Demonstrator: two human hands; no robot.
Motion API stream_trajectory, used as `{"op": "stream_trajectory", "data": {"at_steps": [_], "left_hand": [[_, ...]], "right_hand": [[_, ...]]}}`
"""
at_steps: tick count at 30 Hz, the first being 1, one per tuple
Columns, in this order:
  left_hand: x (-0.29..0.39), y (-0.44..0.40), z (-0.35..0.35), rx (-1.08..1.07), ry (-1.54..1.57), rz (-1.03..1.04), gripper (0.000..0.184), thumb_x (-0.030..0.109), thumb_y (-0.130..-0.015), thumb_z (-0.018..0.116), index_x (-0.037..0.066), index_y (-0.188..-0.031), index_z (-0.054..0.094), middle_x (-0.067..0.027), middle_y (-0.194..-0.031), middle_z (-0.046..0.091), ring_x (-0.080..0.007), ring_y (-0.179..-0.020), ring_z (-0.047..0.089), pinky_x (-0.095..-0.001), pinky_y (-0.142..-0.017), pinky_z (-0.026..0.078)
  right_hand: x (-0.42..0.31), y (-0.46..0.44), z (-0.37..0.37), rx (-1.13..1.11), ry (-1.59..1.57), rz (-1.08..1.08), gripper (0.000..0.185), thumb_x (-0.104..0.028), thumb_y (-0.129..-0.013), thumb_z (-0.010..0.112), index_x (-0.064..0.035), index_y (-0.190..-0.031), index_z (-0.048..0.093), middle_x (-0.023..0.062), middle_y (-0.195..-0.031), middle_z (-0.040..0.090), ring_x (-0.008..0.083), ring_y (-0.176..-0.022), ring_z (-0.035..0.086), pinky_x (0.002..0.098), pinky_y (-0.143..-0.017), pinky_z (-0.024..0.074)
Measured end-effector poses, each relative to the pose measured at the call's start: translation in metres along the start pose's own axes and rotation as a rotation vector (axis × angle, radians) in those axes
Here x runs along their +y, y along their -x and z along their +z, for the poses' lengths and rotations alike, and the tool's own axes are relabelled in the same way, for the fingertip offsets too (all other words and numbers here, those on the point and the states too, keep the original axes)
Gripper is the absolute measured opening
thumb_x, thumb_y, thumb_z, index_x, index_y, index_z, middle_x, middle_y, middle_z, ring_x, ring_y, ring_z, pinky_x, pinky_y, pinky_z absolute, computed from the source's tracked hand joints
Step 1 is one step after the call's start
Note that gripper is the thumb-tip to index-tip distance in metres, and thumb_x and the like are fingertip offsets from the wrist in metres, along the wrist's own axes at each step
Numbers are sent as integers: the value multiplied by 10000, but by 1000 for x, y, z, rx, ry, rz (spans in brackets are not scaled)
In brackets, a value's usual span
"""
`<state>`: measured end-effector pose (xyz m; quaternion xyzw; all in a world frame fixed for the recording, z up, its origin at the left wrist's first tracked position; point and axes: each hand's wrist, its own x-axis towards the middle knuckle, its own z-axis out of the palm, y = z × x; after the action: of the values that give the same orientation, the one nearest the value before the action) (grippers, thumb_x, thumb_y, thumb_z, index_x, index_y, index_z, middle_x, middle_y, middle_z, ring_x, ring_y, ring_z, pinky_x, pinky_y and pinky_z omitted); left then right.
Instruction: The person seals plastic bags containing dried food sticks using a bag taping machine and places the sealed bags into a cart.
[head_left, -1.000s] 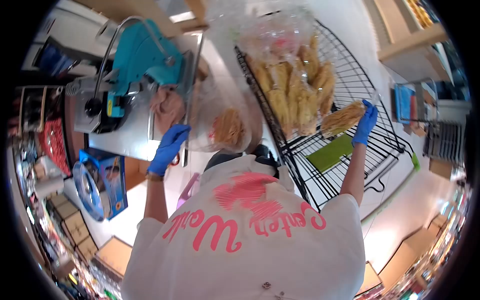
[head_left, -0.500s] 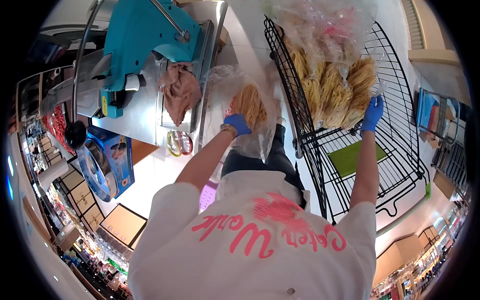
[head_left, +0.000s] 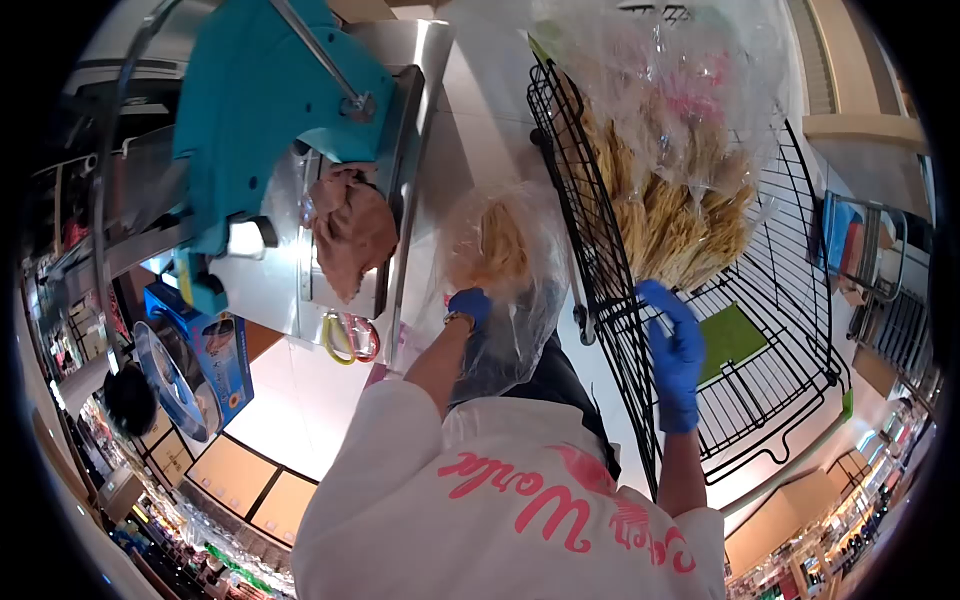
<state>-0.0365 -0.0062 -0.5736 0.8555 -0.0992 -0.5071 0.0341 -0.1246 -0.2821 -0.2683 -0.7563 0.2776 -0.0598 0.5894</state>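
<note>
My left hand, in a blue glove, is closed on the edge of a clear plastic bag. A bundle of dried yellowish strands lies inside this bag, in front of my legs. My right hand, also gloved in blue, is over the near part of a black wire cart. Its fingers are curved and apart, with nothing visible in them. Just beyond them, more dried yellowish bundles rest in the cart, partly covered by a large clear bag with pink print.
A teal machine stands on a steel counter at left, with a brown cloth on its plate. Scissors with yellow and red handles are at the counter's edge. A blue box sits nearby. A green panel shows in the cart.
My right hand has come away from the far side of the bundles, moving left and nearer to me. My left hand has drawn the bag closer to my body.
</note>
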Motion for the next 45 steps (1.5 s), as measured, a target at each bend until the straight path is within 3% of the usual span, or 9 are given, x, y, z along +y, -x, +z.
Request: {"op": "stream_trajectory", "data": {"at_steps": [11,16,18,28,30,33,37,41,45], "left_hand": [[32,170,-142,252,295,608,260,266,-800,515,12,-782,568,-204,-729,574,-361,-703,565,-405,-638,435],[33,219,-148,73,133,689,283,305,-802,528,27,-803,576,-185,-733,591,-357,-684,569,-406,-625,440],[20,208,-132,141,78,649,289,316,-799,533,33,-822,584,-180,-745,598,-348,-702,582,-407,-639,448],[-20,138,-69,387,-228,410,162,213,-755,509,105,-795,622,-153,-766,625,-331,-729,605,-450,-635,468],[-10,132,-77,436,-216,387,157,211,-753,509,103,-788,618,-154,-760,624,-334,-731,605,-450,-634,469],[-5,128,-86,572,-196,377,134,185,-746,511,87,-785,594,-157,-754,623,-342,-732,604,-453,-634,472],[22,159,-119,553,25,285,592,307,-673,679,50,-1169,481,-213,-1134,540,-335,-1035,538,-410,-832,459],[75,209,-150,691,434,1011,1176,303,-501,830,11,-1395,124,-214,-1403,229,-287,-1305,232,-349,-1063,220],[100,212,-157,426,1141,953,1134,261,-484,843,-10,-1375,197,-182,-1362,320,-237,-1236,339,-343,-1023,287]], "right_hand": [[21,-7,99,-493,418,-281,871,37,-649,552,-56,-1401,122,158,-1426,210,302,-1319,206,364,-1074,214],[96,-13,103,-579,439,-85,414,-73,-749,553,-105,-1162,558,139,-1027,610,301,-948,581,391,-829,451],[98,-9,104,-580,686,-430,206,-176,-773,552,-106,-936,656,132,-803,642,290,-704,616,385,-677,482],[99,-23,92,-450,658,-318,154,-189,-779,579,-71,-845,652,136,-752,641,249,-605,600,338,-566,475],[87,-18,85,-329,-5,230,208,-180,-826,542,6,-849,634,126,-726,637,192,-582,598,319,-571,479],[53,-17,73,-297,-168,278,171,-102,-788,586,37,-875,635,85,-701,634,125,-590,583,267,-556,471],[9,-25,59,-366,-191,155,199,-128,-781,598,57,-848,630,81,-691,636,137,-597,589,283,-568,475],[-60,-19,56,-427,261,-204,133,-113,-761,610,0,-825,637,86,-641,607,159,-566,573,285,-565,459],[-127,16,69,-462,561,-638,195,-113,-717,657,-43,-897,640,126,-646,592,159,-615,605,299,-608,471]]}}
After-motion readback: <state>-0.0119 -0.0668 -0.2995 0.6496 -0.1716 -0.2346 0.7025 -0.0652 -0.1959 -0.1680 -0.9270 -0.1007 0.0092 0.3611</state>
